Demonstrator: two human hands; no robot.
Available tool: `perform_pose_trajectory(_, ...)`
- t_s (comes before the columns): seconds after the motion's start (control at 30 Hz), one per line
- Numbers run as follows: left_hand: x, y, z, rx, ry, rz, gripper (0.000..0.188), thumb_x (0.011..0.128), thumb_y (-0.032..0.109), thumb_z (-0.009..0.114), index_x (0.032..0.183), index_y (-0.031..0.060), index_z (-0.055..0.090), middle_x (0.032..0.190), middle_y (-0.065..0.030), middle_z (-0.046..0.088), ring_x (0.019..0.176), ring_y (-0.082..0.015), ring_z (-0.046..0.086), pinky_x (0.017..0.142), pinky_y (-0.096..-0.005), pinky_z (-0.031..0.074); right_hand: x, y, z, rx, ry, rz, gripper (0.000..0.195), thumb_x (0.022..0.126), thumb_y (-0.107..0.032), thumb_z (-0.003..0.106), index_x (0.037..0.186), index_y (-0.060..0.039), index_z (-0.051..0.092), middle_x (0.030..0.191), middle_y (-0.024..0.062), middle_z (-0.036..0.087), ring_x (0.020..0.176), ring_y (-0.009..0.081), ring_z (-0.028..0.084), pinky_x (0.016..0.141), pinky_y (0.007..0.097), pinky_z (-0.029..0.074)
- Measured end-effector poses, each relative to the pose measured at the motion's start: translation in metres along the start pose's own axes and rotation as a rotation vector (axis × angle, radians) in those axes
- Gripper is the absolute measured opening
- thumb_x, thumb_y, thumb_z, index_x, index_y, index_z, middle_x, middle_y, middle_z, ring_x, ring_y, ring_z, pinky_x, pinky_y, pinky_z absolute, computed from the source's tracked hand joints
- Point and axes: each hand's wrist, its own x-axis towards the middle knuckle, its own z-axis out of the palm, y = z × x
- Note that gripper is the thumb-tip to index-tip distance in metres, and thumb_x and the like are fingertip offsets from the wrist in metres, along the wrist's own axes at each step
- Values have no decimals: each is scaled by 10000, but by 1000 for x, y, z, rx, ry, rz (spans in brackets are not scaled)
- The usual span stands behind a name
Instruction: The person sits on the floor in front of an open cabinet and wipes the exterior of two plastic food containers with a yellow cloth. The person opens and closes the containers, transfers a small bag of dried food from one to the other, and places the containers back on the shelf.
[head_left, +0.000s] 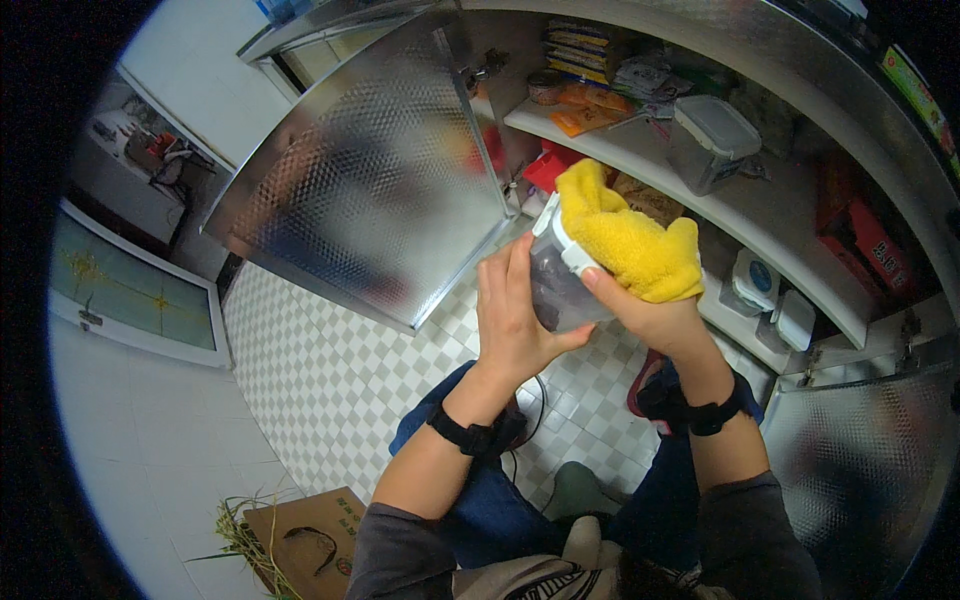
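Note:
Tilted in front of the open cabinet is a clear plastic storage container (564, 289) with a white clip-on lid (564, 238). My left hand (514, 311) grips it by its side and base. A yellow terry cloth (634, 240) lies bunched over the lid. My right hand (656, 319) presses the cloth there, with the thumb by the lid's edge; its other fingers are hidden under the cloth. What the container holds is too dim to tell.
On the upper cabinet shelf (795, 247) stand a lidded container (712, 142), several packets and a red box (862, 240). Two small lidded containers (754, 281) sit below. Metal-faced doors (367, 180) swing out at both sides. A cardboard box (307, 540) with dry stalks is at lower left.

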Motion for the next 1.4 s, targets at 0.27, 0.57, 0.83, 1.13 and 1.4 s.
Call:
perform_pose_trajectory(0.27, -1, -3, 3, -111, 76, 63, 1222, 413, 219, 944, 1456, 25, 336, 1311, -202, 489, 1157, -390, 471, 983, -473, 418, -2, -14, -1, -116, 22, -147, 451, 805, -75, 780, 1229, -12, 638, 1201, 102, 669, 1069, 204, 650, 930, 330, 505)
perform_pose_trajectory(0.57, -1, -20, 5, -30, 60, -16, 1205, 440, 260, 948, 1452, 25, 340, 1348, -194, 461, 1205, -377, 471, 1027, -469, 402, -5, -17, -11, -334, 153, 150, 444, 858, -289, 739, 1205, -26, 652, 1183, 142, 674, 1141, 312, 616, 1008, 405, 445)
perform_pose_trajectory(0.83, 4, -35, 0, -270, 124, -163, 1376, 531, 335, 947, 1544, 49, 60, 1443, -193, 348, 1360, -324, 385, 1121, -445, 336, -4, -10, -91, -440, 84, 152, 338, 897, -119, 612, 1202, 25, 616, 1192, 173, 651, 1129, 271, 620, 1007, 391, 446)
perform_pose_trajectory(1.13, -3, -38, 3, -451, 152, -13, 1469, 447, 469, 989, 1540, 77, 88, 1480, -158, 336, 1397, -321, 373, 1149, -448, 328, -5, 1, -85, -390, 313, 57, 357, 890, -76, 685, 1230, -11, 597, 1214, 104, 663, 1112, 231, 633, 980, 354, 476)
perform_pose_trajectory(1.4, -12, -39, 11, -460, 158, 18, 1439, 455, 444, 1001, 1529, 95, 109, 1481, -182, 327, 1369, -335, 387, 1125, -453, 352, -5, -35, -44, 6, -163, 75, 640, 757, -133, 864, 1300, 0, 553, 1182, 92, 654, 1079, 198, 620, 973, 333, 481)
